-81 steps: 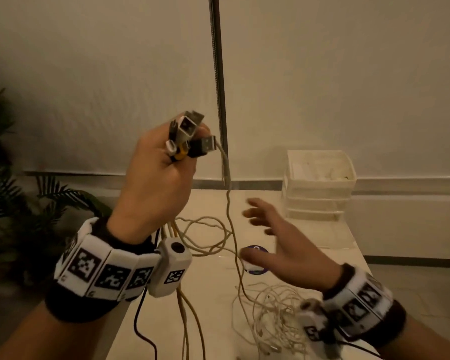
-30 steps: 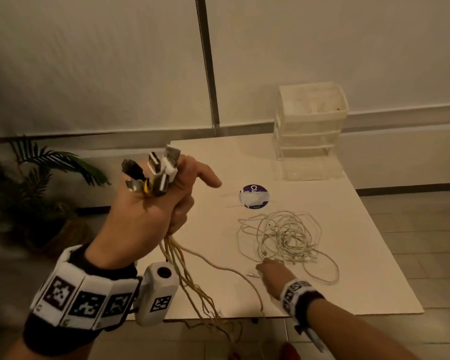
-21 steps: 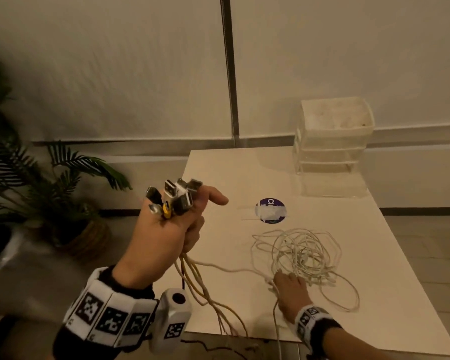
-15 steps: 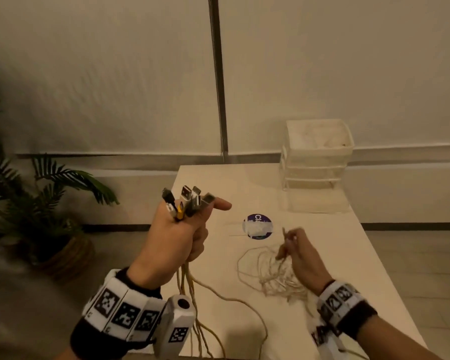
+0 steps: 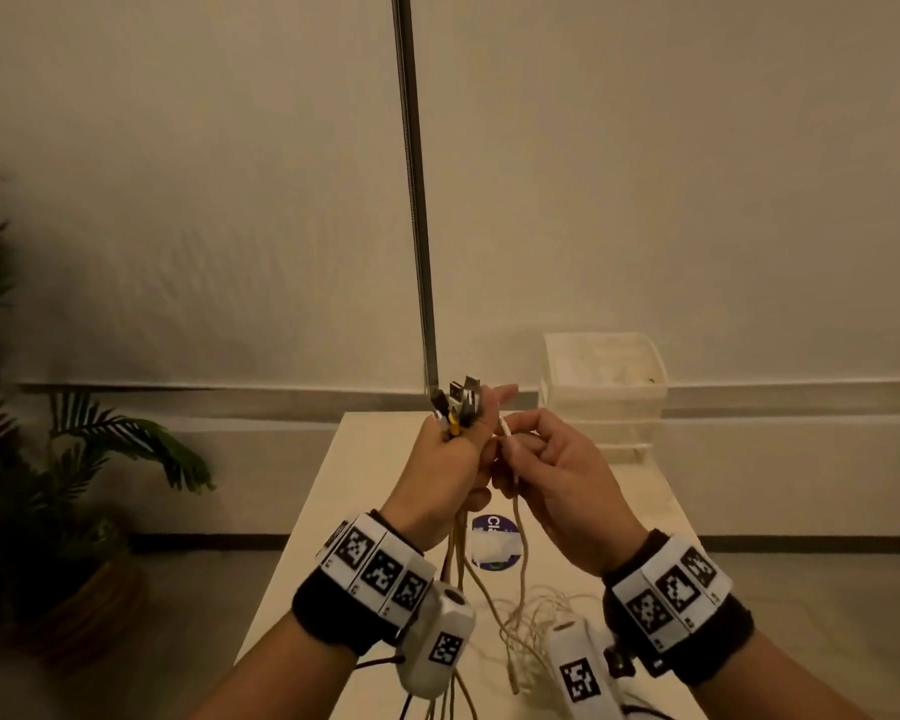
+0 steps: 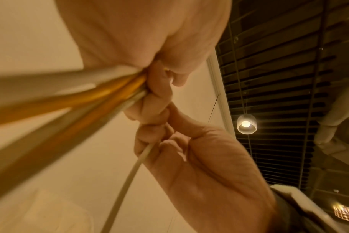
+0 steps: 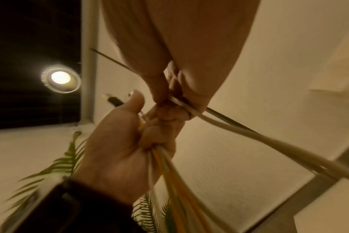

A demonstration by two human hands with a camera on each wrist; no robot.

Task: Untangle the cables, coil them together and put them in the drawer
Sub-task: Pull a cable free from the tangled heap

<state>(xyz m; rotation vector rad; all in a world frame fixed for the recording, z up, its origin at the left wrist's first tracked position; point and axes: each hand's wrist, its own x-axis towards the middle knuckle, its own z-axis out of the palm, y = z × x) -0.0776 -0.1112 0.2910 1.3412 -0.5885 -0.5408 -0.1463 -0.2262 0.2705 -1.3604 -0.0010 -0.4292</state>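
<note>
**Count of what I can see**

I count two hands: left hand point(image 5: 440, 462), right hand point(image 5: 557, 483). One bundle of cables point(image 5: 458, 550), strand number unclear; one white cable point(image 5: 519, 517). One table point(image 5: 333, 491), one stack of drawers point(image 5: 604, 387), one round sticker point(image 5: 492, 550), one plant point(image 5: 100, 459) at lower left.

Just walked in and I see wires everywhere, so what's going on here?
A person is sorting cables over a white table. The left hand grips a bundle of cables with their plugs sticking up above the fist. The right hand pinches the end of a white cable and holds it beside that bundle. More loose cable lies on the table, and the plastic drawer unit stands at the far edge. Nothing looks coiled or put away yet.
</note>
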